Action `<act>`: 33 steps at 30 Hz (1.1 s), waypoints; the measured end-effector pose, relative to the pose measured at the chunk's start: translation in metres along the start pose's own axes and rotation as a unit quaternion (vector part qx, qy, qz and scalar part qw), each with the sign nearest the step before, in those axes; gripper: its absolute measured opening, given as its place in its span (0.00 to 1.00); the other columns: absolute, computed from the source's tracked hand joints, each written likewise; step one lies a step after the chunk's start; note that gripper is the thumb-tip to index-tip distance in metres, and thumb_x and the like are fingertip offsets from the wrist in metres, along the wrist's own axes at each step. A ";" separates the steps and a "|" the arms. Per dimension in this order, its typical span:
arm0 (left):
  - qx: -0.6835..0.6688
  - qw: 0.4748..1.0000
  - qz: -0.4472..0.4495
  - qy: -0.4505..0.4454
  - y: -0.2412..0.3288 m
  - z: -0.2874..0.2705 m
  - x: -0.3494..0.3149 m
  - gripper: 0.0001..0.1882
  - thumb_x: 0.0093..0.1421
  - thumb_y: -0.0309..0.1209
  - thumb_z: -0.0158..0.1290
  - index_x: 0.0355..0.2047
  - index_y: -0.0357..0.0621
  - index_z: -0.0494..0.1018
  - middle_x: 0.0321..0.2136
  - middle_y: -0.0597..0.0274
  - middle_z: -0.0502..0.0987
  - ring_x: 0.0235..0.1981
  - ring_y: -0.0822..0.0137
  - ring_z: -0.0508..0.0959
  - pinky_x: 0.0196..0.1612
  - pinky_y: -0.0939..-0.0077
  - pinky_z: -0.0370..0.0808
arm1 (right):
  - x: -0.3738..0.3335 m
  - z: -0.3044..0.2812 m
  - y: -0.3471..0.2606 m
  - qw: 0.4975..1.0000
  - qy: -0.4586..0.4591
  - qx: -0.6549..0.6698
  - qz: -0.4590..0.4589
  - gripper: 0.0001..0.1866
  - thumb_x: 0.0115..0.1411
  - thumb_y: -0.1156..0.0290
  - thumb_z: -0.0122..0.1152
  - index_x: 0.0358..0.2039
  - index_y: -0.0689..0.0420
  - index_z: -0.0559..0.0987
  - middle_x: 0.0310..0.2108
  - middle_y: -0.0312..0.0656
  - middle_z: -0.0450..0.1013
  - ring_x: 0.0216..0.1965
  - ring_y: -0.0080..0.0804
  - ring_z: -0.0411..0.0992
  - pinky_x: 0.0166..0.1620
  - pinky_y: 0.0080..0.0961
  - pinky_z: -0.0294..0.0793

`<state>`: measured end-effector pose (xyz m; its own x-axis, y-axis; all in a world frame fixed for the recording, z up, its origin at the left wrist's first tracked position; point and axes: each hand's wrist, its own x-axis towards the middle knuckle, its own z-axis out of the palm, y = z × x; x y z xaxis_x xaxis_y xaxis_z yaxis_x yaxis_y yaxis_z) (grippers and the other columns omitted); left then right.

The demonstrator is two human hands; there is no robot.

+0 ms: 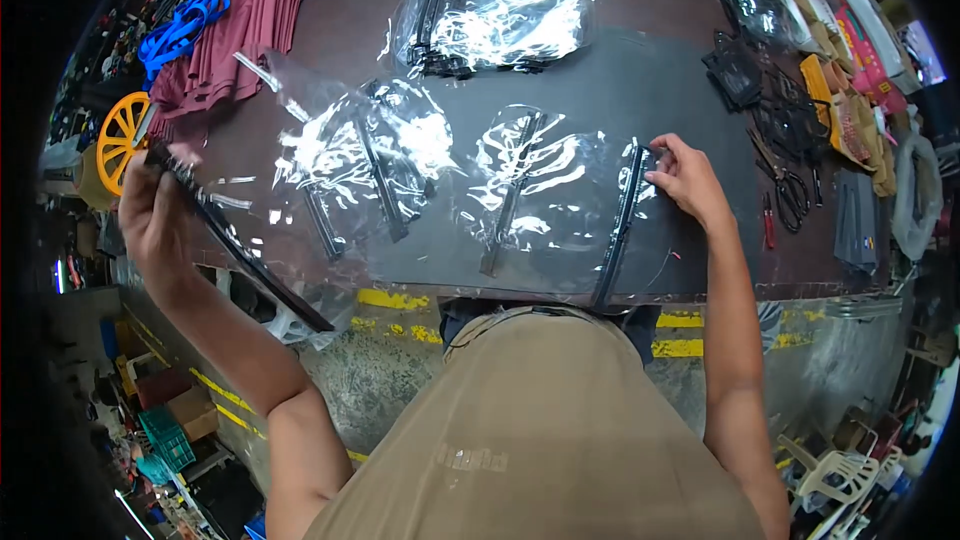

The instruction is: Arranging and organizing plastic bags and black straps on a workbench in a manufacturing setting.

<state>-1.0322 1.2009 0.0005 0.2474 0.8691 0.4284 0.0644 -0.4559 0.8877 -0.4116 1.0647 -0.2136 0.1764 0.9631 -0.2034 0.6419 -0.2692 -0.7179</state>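
At the table's left side, my left hand (155, 210) is closed on the upper end of a long black strip (245, 252). The strip slants down past the table's near edge, and clear plastic seems to hang along it. On the right, the thumb and fingers of my right hand (685, 178) pinch the top of a black-edged clear plastic sheet (550, 202) lying on the dark table mat (440, 260). Between my hands lie more clear plastic pieces (375, 160) with dark strips across them, shining with glare. How these pieces overlap is hard to tell.
A stack of clear plastic pouches (500, 20) lies at the far middle. Maroon fabric (245, 30), a blue cord (185, 25) and a yellow wheel (122, 140) sit at the left. Black scissors (790, 195), a red-handled tool (768, 222) and grey pieces (855, 220) lie at the right.
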 end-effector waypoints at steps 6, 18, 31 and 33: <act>0.148 0.977 -0.150 -0.033 -0.139 -0.050 0.031 0.06 0.72 0.30 0.60 0.47 0.46 0.78 0.32 0.75 0.78 0.29 0.82 0.75 0.30 0.85 0.68 | -0.008 0.015 -0.003 0.982 0.143 -0.100 -0.066 0.23 0.54 0.71 0.78 0.49 0.60 0.81 0.48 0.47 0.76 0.52 0.48 0.76 0.54 0.42 0.76; 0.250 0.923 -0.287 -0.056 -0.323 -0.087 0.006 0.07 0.70 0.30 0.63 0.43 0.41 0.79 0.30 0.70 0.79 0.29 0.76 0.77 0.33 0.80 0.73 | 0.000 0.037 -0.001 0.973 0.174 -0.151 -0.013 0.23 0.50 0.61 0.83 0.40 0.61 0.83 0.43 0.48 0.76 0.49 0.49 0.76 0.52 0.42 0.76; 0.207 0.937 0.077 -0.272 -0.162 0.259 0.000 0.28 0.62 0.32 0.68 0.61 0.42 0.74 0.59 0.51 0.79 0.60 0.53 0.79 0.64 0.59 0.74 | -0.014 0.028 -0.018 0.991 0.109 0.054 -0.047 0.12 0.57 0.73 0.74 0.35 0.64 0.79 0.36 0.44 0.81 0.29 0.28 0.74 0.37 0.28 0.74; 0.180 0.916 0.145 -0.328 -0.145 0.315 -0.010 0.32 0.60 0.33 0.69 0.64 0.45 0.72 0.62 0.49 0.75 0.65 0.46 0.74 0.66 0.55 0.71 | -0.028 0.023 -0.028 0.990 0.086 0.072 -0.083 0.10 0.58 0.74 0.72 0.35 0.64 0.78 0.40 0.43 0.83 0.29 0.25 0.72 0.36 0.27 0.73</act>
<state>-0.7389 1.1984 -0.1860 0.8253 0.4517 0.3388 0.1888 -0.7863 0.5883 -0.4516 1.0455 -0.2030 0.2102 0.9771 0.0326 0.5616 -0.0934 -0.8221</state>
